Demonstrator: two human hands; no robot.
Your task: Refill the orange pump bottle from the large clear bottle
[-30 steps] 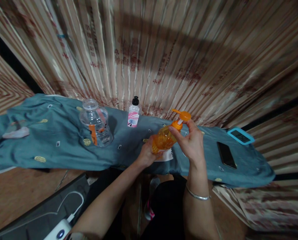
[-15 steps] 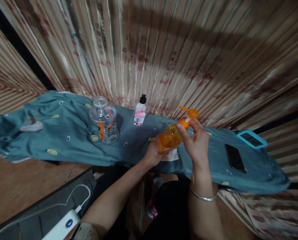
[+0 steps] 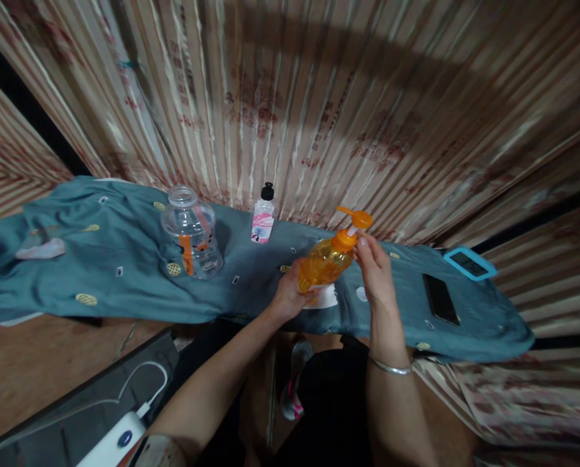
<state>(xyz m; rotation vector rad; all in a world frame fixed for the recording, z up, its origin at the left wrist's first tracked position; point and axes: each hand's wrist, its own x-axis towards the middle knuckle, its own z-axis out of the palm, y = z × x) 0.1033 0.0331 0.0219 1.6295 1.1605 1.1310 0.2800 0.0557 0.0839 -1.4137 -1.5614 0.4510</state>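
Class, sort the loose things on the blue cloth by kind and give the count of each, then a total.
Bottles: 3 – the orange pump bottle gripped by the left hand and right hand, the clear bottle, the small white bottle.
Phones: 2 – black phone, blue-cased phone.
Total: 5

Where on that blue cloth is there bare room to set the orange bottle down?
The widest free patch of the blue cloth lies left of the clear jar. Another lies between the right hand and the black phone. It is crowded where the left hand holds the orange pump bottle, near the small white bottle.
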